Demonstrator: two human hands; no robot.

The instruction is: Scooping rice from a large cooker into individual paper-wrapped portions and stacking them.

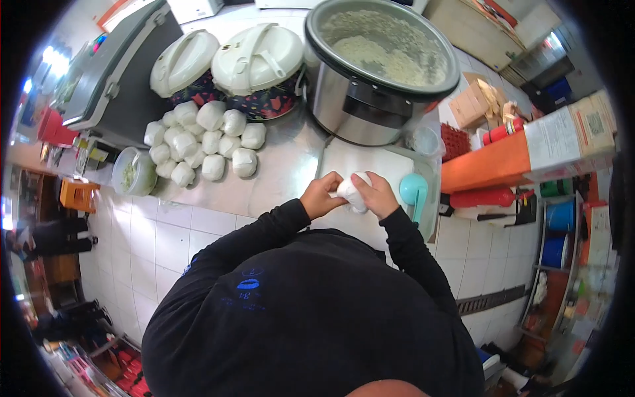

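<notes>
A white paper-wrapped ball of food (353,192) is between my two hands, above a stack of white paper sheets (379,158) in a shallow pale green tray (432,211). My right hand (381,194) holds it from the right, thumb lying over its top. The fingertips of my left hand (321,196) grip its left side. What is inside the wrapping is hidden. To the right of my right hand, a turquoise scoop (412,189) rests in the tray. Several similar wrapped balls (186,144) are piled on the metal table (283,159) to the left.
A large steel cooker (342,106) containing white rice (392,59) stands behind the tray. Two lidded patterned containers (258,62) and a grey cool box (129,64) line the back left. A clear plastic tub (133,171) sits at the table's left end, a clear cup (425,140) near the right.
</notes>
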